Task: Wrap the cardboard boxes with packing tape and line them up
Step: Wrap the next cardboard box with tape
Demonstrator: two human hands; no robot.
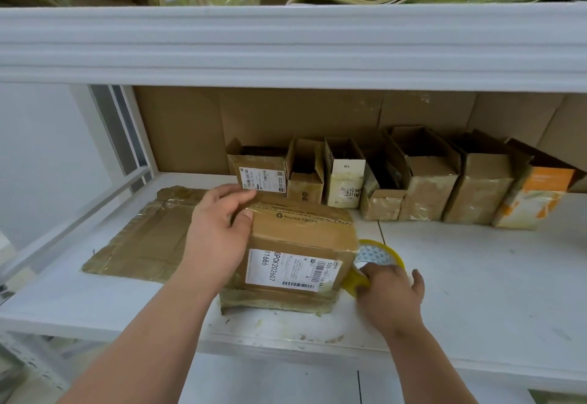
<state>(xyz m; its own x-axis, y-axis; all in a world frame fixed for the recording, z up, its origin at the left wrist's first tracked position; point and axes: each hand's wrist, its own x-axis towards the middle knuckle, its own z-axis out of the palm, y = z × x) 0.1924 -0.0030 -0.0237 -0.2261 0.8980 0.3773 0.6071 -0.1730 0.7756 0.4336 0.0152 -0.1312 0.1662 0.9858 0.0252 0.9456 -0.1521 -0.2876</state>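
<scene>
Gripping cardboard box [301, 244] with left hand [216, 238] fingers | right hand [389, 295] fingers clasp tape roll [378, 260] | open boxes [397, 178] behind

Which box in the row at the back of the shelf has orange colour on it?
The box at the far right end of the row. Its front shows an orange and white print; the other boxes in the row are plain brown or cream.
</scene>
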